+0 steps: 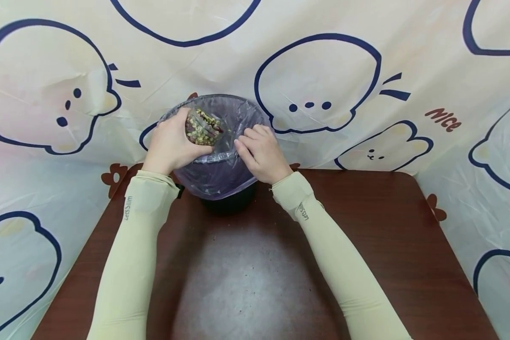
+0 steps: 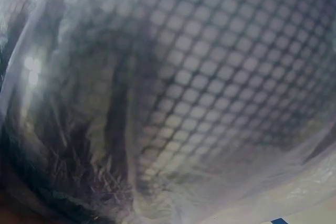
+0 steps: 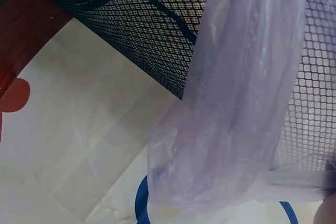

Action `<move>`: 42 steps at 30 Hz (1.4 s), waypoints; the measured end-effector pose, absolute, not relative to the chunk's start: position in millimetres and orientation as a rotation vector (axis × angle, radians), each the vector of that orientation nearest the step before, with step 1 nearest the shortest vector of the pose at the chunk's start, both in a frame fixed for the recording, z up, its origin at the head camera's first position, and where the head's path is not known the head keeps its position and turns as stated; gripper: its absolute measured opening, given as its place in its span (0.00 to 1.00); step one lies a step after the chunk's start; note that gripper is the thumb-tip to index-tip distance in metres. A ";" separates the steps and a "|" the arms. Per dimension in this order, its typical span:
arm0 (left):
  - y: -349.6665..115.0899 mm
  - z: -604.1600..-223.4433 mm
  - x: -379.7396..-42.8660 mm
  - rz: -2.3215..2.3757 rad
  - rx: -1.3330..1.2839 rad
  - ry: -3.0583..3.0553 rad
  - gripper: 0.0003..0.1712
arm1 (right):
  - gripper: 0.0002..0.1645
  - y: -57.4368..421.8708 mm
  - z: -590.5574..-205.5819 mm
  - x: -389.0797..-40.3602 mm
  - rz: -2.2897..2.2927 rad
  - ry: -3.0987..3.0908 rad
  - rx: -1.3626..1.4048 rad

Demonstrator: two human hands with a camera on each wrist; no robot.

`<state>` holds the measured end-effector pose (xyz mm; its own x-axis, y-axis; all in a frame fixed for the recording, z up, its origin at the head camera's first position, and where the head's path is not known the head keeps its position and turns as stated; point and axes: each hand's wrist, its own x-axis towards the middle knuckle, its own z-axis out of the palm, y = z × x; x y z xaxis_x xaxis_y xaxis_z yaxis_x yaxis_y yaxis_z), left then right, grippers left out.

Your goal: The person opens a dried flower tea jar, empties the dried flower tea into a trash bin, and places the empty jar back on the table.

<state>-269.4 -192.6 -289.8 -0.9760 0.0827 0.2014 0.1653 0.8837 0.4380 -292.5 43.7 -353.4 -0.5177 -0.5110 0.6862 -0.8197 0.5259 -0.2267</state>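
My left hand [image 1: 170, 144] grips a clear container [image 1: 200, 134] of small green and dark red pieces. It is tilted over the mouth of a dark mesh bin [image 1: 229, 204]. A translucent purple bag [image 1: 214, 177] lines the bin and hangs folded over its rim. On the rim's right side, the curled fingers of my right hand [image 1: 261, 153] pinch the bag's edge. In the right wrist view the bag [image 3: 236, 98] drapes outside the mesh, and a fingertip [image 3: 328, 212] shows at the lower right corner. Blurred mesh [image 2: 210, 66] behind clear film fills the left wrist view.
The bin stands at the back of a dark red-brown table [image 1: 365, 226]. Close behind it hangs a cream sheet [image 1: 306, 19] printed with cartoon figures, which also runs along both sides. A few tiny specks dot the tabletop in front.
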 end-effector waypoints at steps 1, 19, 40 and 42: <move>-192.2 -289.8 -269.6 -0.692 -0.191 -2.877 0.59 | 0.22 44.0 -353.5 -292.3 0.735 -2.219 1.075; -190.4 -287.8 -269.6 -0.611 -0.198 -2.931 0.58 | 0.23 43.8 -355.2 -291.8 0.732 -2.234 1.051; -190.9 -285.8 -271.1 -0.605 -0.183 -2.947 0.58 | 0.23 43.0 -354.4 -293.6 0.740 -2.217 1.054; -191.4 -286.2 -271.1 -0.609 -0.182 -2.951 0.58 | 0.22 42.8 -354.9 -293.2 0.741 -2.221 1.055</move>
